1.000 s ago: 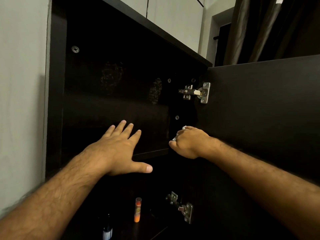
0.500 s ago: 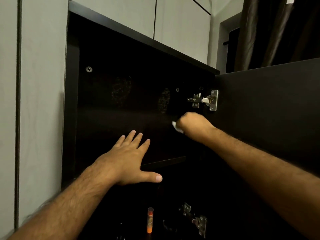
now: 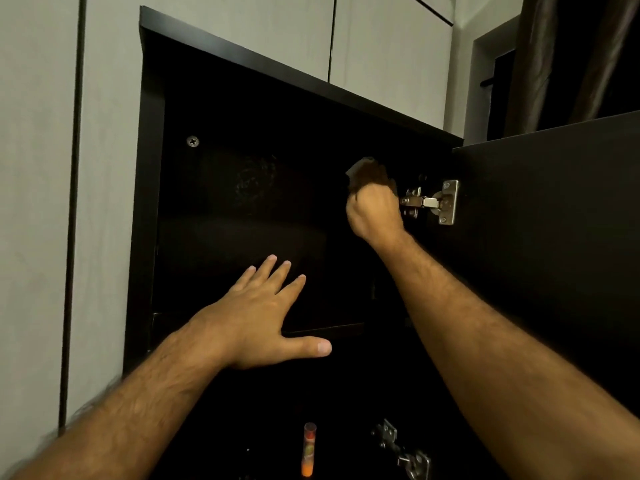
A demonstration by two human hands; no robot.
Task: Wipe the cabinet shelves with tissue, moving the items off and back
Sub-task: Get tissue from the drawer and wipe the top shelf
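Observation:
The dark cabinet (image 3: 152,168) stands open in front of me. My right hand (image 3: 375,211) is raised inside its upper compartment, close to the top hinge (image 3: 431,201), and grips a crumpled tissue (image 3: 360,167) whose tip shows above the knuckles. The tissue is pressed toward the dark back wall. My left hand (image 3: 258,315) is spread flat with straight fingers over the front of the upper shelf (image 3: 332,330), thumb out to the right, holding nothing. Whether it touches the shelf is unclear.
The open cabinet door (image 3: 554,237) fills the right side, hung on the top hinge and a lower hinge (image 3: 405,452). An orange tube (image 3: 308,448) stands upright in the lower compartment. Pale wall panels (image 3: 34,202) flank the cabinet on the left and above.
My right hand has risen with the tissue from shelf level to the top of the compartment beside the upper hinge. My left hand stays spread in about the same place; the view tilted up.

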